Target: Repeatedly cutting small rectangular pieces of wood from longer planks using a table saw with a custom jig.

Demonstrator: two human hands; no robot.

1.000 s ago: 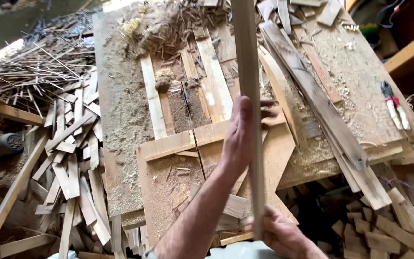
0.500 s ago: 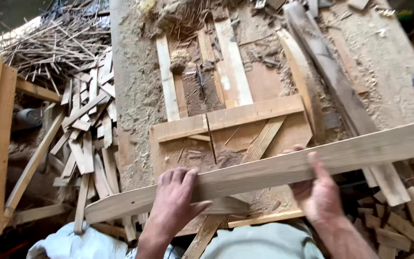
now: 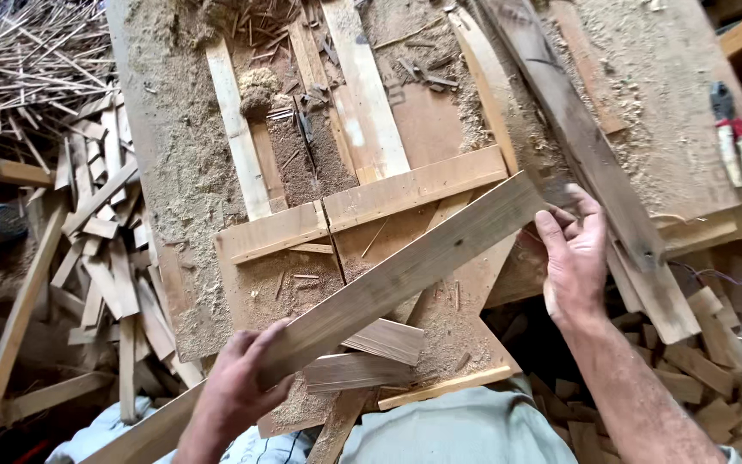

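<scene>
Plank (image 3: 405, 275) swung lower, pale, rough-sawn, both hands (image 3: 238, 387) gripping

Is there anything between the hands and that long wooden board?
No, nothing visible is in between. The left hand grips the long board near its lower end, and the right hand has its fingers at the upper end. The board is held tilted above the sawdust-covered table.

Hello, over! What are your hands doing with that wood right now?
Left hand grips long plank. Right hand at its far end. Short offcuts underneath.
</scene>
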